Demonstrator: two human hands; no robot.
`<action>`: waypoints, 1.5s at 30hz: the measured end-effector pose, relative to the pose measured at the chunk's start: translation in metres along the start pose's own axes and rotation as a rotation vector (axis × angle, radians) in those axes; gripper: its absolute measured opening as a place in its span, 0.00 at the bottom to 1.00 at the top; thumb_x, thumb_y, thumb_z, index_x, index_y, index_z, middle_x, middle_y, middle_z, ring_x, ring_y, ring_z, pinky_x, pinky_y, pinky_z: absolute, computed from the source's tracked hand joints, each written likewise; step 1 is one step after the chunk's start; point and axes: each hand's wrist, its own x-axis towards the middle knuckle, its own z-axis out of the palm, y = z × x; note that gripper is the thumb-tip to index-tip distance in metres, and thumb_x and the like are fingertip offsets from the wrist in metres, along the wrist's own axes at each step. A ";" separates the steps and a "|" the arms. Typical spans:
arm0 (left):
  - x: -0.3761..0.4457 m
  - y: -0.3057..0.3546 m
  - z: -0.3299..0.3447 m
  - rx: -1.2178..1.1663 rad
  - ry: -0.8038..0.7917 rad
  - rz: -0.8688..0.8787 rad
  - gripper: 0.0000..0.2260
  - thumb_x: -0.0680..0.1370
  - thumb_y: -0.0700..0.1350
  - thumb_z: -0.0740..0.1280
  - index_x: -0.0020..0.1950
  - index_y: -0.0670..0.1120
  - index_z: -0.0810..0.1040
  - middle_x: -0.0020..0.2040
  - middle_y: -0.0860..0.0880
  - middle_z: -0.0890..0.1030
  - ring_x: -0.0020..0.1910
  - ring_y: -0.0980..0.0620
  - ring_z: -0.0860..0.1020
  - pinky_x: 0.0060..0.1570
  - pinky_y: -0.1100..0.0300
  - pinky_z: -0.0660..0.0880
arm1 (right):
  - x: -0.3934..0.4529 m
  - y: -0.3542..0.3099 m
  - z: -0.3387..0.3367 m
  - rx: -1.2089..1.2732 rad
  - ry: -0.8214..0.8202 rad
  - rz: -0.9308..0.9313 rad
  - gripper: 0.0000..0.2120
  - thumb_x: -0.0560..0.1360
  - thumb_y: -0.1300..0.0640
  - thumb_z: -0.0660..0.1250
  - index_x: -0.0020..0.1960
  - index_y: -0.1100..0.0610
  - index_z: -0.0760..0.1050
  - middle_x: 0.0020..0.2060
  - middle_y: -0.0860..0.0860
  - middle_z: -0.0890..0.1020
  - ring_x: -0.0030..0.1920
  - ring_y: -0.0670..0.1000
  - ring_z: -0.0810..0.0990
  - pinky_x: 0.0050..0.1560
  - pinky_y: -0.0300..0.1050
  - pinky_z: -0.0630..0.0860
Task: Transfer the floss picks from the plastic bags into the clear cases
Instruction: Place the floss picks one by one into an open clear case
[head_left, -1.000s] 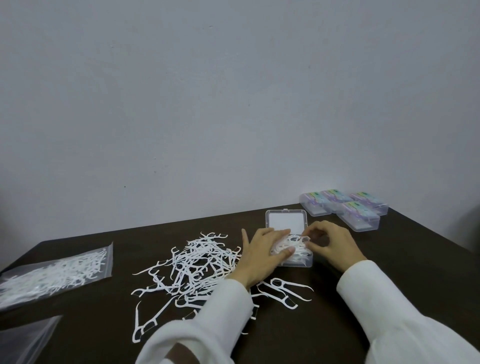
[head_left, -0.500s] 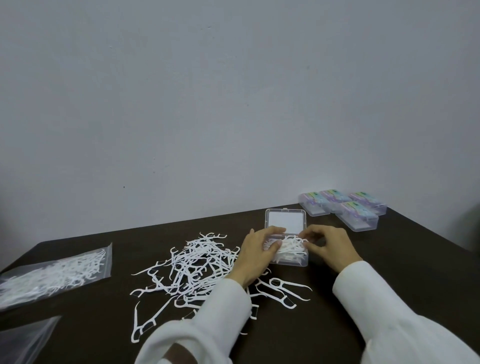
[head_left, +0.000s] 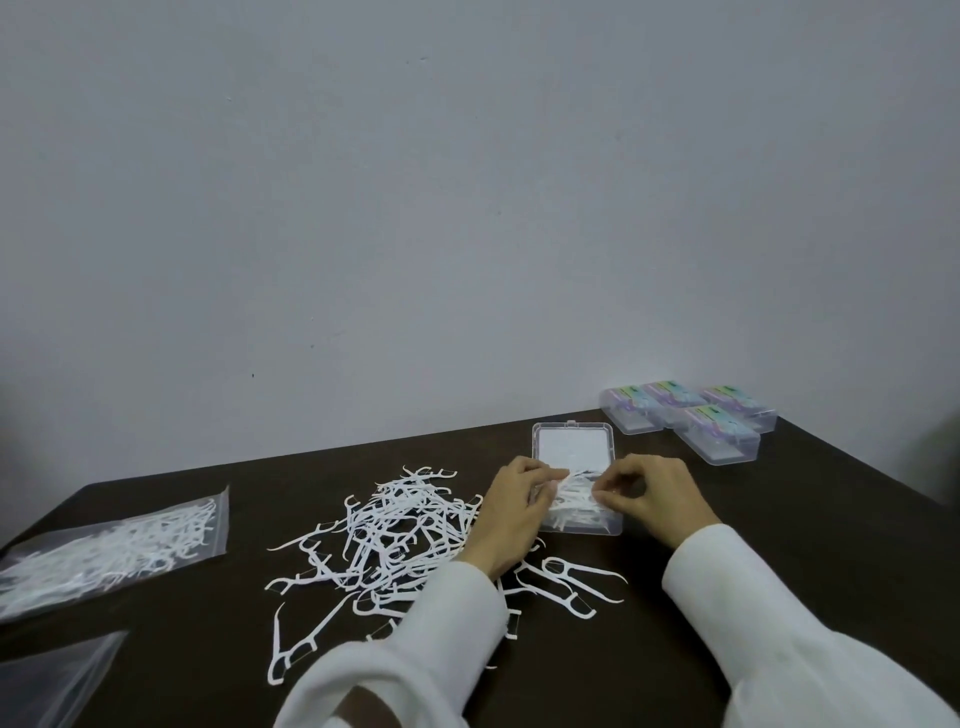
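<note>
A: Going left to right, what lay on the dark brown table (head_left: 779, 519)?

B: At nine o'clock, a clear zip plastic bag (head_left: 111, 551) full of white floss picks, with another clear bag's corner (head_left: 52, 675) nearer at seven. Centre-left was a loose heap of white plastic floss picks (head_left: 395, 535). Just right of it sat the open clear plastic case (head_left: 579, 512), lid folded back toward twelve.

A: And the hands?

B: The left hand (head_left: 511, 512) rested at the case's left side, fingers curled onto the bundle of picks inside (head_left: 574, 493). The right hand (head_left: 652, 493) had thumb and fingers pinched on that same bundle from the right.

A: How would the picks handle?

B: I'd judge very light, thin, springy and prone to tangling. Best taken by the handles, aligned, in small bunches.

A: Beyond that?

B: At two o'clock, four closed clear cases with coloured labels (head_left: 691, 418) were clustered, well apart from the hands. Behind everything stood a plain pale grey wall (head_left: 467, 208).
</note>
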 end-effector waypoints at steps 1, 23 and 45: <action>0.000 -0.001 0.000 0.014 0.005 0.004 0.13 0.82 0.45 0.59 0.65 0.50 0.76 0.57 0.53 0.71 0.59 0.57 0.68 0.58 0.66 0.64 | 0.000 0.001 0.000 -0.009 -0.018 0.004 0.05 0.71 0.57 0.72 0.44 0.49 0.79 0.43 0.46 0.80 0.44 0.43 0.77 0.51 0.39 0.76; 0.000 -0.003 -0.007 0.067 -0.046 0.063 0.18 0.74 0.58 0.67 0.62 0.53 0.77 0.60 0.58 0.75 0.59 0.59 0.66 0.62 0.55 0.63 | -0.003 0.005 -0.006 -0.025 -0.065 0.019 0.16 0.73 0.57 0.69 0.59 0.49 0.74 0.60 0.47 0.76 0.60 0.48 0.74 0.63 0.44 0.71; -0.041 -0.003 -0.066 0.149 -0.158 -0.021 0.12 0.79 0.44 0.63 0.62 0.51 0.77 0.61 0.53 0.76 0.60 0.58 0.71 0.62 0.63 0.65 | -0.052 -0.057 0.009 -0.429 -0.351 0.096 0.34 0.62 0.30 0.68 0.60 0.51 0.73 0.56 0.47 0.75 0.57 0.48 0.75 0.58 0.46 0.73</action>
